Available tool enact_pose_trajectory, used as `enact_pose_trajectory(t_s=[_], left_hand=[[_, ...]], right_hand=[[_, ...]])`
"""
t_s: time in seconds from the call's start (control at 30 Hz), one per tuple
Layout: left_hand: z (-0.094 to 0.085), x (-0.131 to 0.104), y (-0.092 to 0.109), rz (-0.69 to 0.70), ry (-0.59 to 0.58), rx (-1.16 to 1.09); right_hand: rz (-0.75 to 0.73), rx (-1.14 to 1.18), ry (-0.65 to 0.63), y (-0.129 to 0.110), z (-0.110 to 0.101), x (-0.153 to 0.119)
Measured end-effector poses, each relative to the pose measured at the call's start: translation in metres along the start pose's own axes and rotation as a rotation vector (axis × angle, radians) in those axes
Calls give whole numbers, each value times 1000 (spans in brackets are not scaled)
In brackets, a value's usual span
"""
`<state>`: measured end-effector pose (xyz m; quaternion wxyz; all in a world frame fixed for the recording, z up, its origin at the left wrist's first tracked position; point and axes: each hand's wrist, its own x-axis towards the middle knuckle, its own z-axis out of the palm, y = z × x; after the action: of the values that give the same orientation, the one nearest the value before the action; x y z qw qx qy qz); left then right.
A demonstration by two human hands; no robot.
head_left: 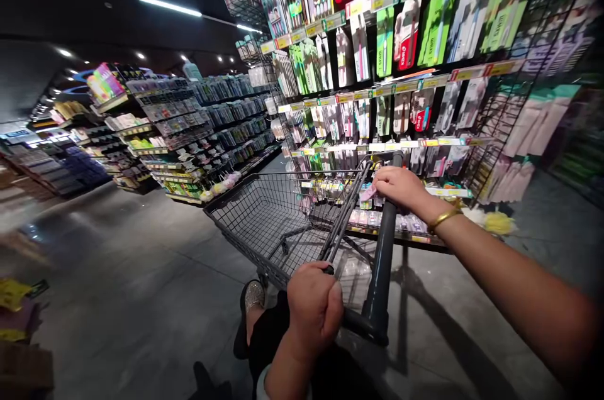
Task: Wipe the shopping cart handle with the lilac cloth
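Observation:
A dark wire shopping cart [268,211] stands in front of me, its basket pointing to the left and no goods visible inside. My left hand [315,302] is closed in a fist round the near side of the cart's frame, beside the handle's near corner. Farther up, my right hand [394,186], with a gold bangle [444,217] on the wrist, is wrapped round the far part of the thick grey handle bar [383,255]. A small pink-and-white piece [369,192] shows beside its fingers; whether the hand holds it is unclear.
A tall rack of hanging toothbrush packs [384,41] rises just beyond the cart. More stocked shelves [174,111] line the left side. Pink packs [533,123] hang at the right. A shoe [253,294] is near the cart's wheel. Boxes and yellow packs [14,296] lie at the left edge.

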<state>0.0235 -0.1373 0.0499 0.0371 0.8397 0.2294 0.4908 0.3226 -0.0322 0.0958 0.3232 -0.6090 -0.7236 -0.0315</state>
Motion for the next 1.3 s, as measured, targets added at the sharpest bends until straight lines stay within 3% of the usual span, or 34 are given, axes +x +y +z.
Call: enact_pose_trajectory(t_s=[0.07,0.13,0.23,0.33,0.4,0.47,0.6,0.7,0.8,0.87,0.93,1.07,1.13,1.2,1.3], left_hand=[[-5,-5,-4,-7,24,11],[-13,-9,-6,-39,31,24],[-29,-9,-5,-85,-83,61],[-37,-1,9,-90,-227,147],[-36,6,24,-99,-229,183],[-32,11,37,-98,-214,184],[-24,16,49,-70,-291,244],[-22,15,47,-43,-328,279],[-17,14,44,-12,-306,276],[-13,12,43,-3,-279,284],[-10,9,43,1,-254,285],[-13,6,41,15,-240,268],[-15,7,41,11,-266,264],[-16,7,40,0,-283,261],[-12,6,40,-15,-257,249]], right_hand=[[-41,-92,-46,-19,0,-8],[-195,-91,-78,-41,1,-25],[-365,55,-30,-51,5,-41],[-252,135,45,-40,6,-33],[-111,84,78,-41,6,-28],[-99,20,58,-56,3,-35],[-401,105,4,-85,-1,-68],[-429,246,97,-59,0,-64],[-138,180,188,-15,3,-33],[37,106,240,-5,3,-20],[30,66,219,-19,2,-26],[-316,162,158,-74,2,-74],[-383,264,201,-77,5,-86],[-311,322,274,-56,9,-76],[32,259,401,-2,15,-36]])
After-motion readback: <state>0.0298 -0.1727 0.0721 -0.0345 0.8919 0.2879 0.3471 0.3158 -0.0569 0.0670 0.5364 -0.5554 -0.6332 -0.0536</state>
